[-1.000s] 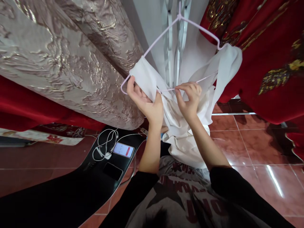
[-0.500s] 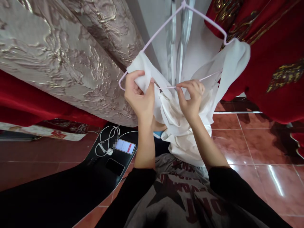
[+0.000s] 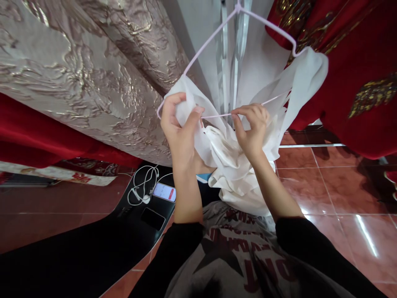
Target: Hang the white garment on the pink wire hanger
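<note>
Left hand (image 3: 181, 124) and right hand (image 3: 252, 128) are working on a white garment (image 3: 228, 153) and a pale pink hanger (image 3: 238, 8). Left hand: the fingers are curling and the thumb is bending over the cloth near the hanger's left corner, so this hand is grasping the garment — presumably to keep that edge from sliding along the sloping arm. Right hand: thumb and forefinger are pinching the thin lower bar (image 3: 217, 116), apparently to steady the frame while the other hand is managing the fabric; the remaining fingers are bending loosely beside it.

As to position, the garment is lying partly within the left hand's grip and is spreading below and between the two hands, its bulk gathering in folds toward the lap. Beyond the right hand, a sheer portion is draping over the hanger's right end, probably because that shoulder is supporting it. The hanger's apex is standing above and between both hands, and the bar is running from the left hand across to the right.

Left of the left hand and nearer the body, a lit phone (image 3: 164, 192), a dark phone (image 3: 153, 218) and a white plug (image 3: 146, 199) with its looping cord are resting on a black surface (image 3: 124, 240). An embossed drape (image 3: 77, 74) is hanging just beyond the left hand; red cloth (image 3: 341, 99) is hanging past the right.
</note>
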The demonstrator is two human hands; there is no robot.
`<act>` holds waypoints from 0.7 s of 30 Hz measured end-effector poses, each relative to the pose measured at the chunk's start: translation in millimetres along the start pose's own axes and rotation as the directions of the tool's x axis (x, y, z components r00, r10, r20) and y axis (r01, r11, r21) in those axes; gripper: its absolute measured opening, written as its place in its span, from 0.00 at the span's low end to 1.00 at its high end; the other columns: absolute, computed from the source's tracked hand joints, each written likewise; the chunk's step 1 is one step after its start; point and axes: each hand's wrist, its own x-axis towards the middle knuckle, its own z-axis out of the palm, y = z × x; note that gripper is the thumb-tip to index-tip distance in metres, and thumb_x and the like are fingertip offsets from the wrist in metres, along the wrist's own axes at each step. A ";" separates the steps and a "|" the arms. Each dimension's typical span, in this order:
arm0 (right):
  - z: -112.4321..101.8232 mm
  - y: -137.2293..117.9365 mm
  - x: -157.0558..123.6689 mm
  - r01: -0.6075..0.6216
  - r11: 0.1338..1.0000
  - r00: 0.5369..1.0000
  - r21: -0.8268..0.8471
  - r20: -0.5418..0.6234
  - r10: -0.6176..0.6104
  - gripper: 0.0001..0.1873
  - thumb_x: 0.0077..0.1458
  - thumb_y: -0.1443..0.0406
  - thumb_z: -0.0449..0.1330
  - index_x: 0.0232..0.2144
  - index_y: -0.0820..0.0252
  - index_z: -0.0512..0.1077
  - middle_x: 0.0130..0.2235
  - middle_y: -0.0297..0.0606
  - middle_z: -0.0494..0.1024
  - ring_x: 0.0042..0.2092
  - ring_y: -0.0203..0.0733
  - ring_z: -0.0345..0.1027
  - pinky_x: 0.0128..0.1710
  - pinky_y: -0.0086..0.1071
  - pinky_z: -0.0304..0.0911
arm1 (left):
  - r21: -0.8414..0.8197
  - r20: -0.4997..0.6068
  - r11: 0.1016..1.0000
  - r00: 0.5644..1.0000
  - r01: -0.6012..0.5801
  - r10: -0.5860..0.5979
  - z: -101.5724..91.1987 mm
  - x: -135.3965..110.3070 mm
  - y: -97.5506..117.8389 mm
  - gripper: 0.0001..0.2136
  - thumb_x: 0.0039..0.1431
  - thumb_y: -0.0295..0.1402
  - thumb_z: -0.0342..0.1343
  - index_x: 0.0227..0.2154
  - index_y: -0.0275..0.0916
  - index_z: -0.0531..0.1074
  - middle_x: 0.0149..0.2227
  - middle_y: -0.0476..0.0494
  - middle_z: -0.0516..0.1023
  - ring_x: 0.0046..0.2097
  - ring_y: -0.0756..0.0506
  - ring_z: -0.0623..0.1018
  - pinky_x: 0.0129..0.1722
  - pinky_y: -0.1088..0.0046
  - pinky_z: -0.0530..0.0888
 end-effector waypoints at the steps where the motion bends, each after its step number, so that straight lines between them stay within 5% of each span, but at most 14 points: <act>1: 0.1 -1.0 -0.1 0.003 1.000 1.000 -0.001 0.002 -0.003 0.11 0.67 0.59 0.56 0.38 0.55 0.76 0.39 0.32 0.77 0.48 0.35 0.68 0.61 0.41 0.54 | -0.080 0.038 0.997 0.999 0.016 -0.013 2.7 3.7 7.2 0.12 0.57 0.23 0.65 0.40 0.39 0.69 0.33 0.50 0.77 0.28 0.51 0.74 0.30 0.77 0.73; 5: -0.5 -3.9 -1.0 0.005 1.000 1.000 -0.018 0.023 -0.004 0.12 0.68 0.58 0.54 0.38 0.56 0.76 0.39 0.32 0.77 0.48 0.36 0.68 0.61 0.42 0.53 | -0.380 0.038 0.919 0.994 0.106 -0.100 4.2 34.4 37.2 0.12 0.64 0.14 0.48 0.38 0.40 0.62 0.31 0.52 0.78 0.25 0.54 0.74 0.28 0.81 0.72; 9: -3.4 -2.6 -0.7 0.004 1.000 1.000 -0.028 0.012 -0.004 0.10 0.67 0.59 0.56 0.38 0.55 0.76 0.39 0.31 0.77 0.48 0.35 0.68 0.61 0.42 0.53 | -0.653 -0.168 0.741 0.924 0.158 -0.345 -23.8 60.0 45.7 0.21 0.65 0.11 0.27 0.31 0.42 0.56 0.37 0.53 0.78 0.31 0.60 0.76 0.34 0.88 0.73; 11: -4.7 -2.7 -0.7 0.003 1.000 1.000 -0.023 0.010 -0.003 0.10 0.67 0.59 0.56 0.38 0.55 0.76 0.39 0.31 0.77 0.48 0.35 0.68 0.61 0.42 0.53 | -0.682 -0.247 0.723 0.899 0.104 -0.363 -43.1 57.7 32.9 0.20 0.66 0.12 0.29 0.32 0.41 0.59 0.40 0.50 0.79 0.38 0.60 0.77 0.38 0.89 0.74; 15: -2.7 -7.2 -2.5 0.017 1.000 1.000 -0.011 0.011 -0.017 0.13 0.68 0.58 0.54 0.38 0.57 0.75 0.39 0.32 0.77 0.47 0.35 0.68 0.61 0.43 0.56 | -0.620 -0.376 0.779 0.839 0.088 -0.394 -58.8 26.9 -11.2 0.14 0.65 0.15 0.44 0.38 0.43 0.66 0.41 0.51 0.80 0.38 0.53 0.76 0.29 0.83 0.71; 19: 4.3 -13.1 -3.8 0.027 1.000 1.000 0.004 -0.015 -0.027 0.10 0.67 0.60 0.56 0.39 0.56 0.77 0.40 0.32 0.78 0.47 0.34 0.69 0.59 0.42 0.59 | -0.581 -0.085 0.739 0.877 0.342 -0.473 -24.8 -9.2 -34.2 0.11 0.67 0.25 0.48 0.43 0.40 0.74 0.46 0.45 0.81 0.27 0.53 0.70 0.22 0.79 0.64; 21: 4.3 -15.6 -3.1 0.031 0.999 0.999 0.021 -0.025 -0.030 0.10 0.67 0.62 0.56 0.39 0.55 0.77 0.40 0.32 0.78 0.48 0.34 0.69 0.61 0.43 0.59 | -0.510 0.095 0.781 0.926 0.360 -0.364 -1.0 -21.0 -32.8 0.09 0.70 0.33 0.49 0.42 0.39 0.74 0.44 0.42 0.80 0.22 0.54 0.66 0.19 0.78 0.61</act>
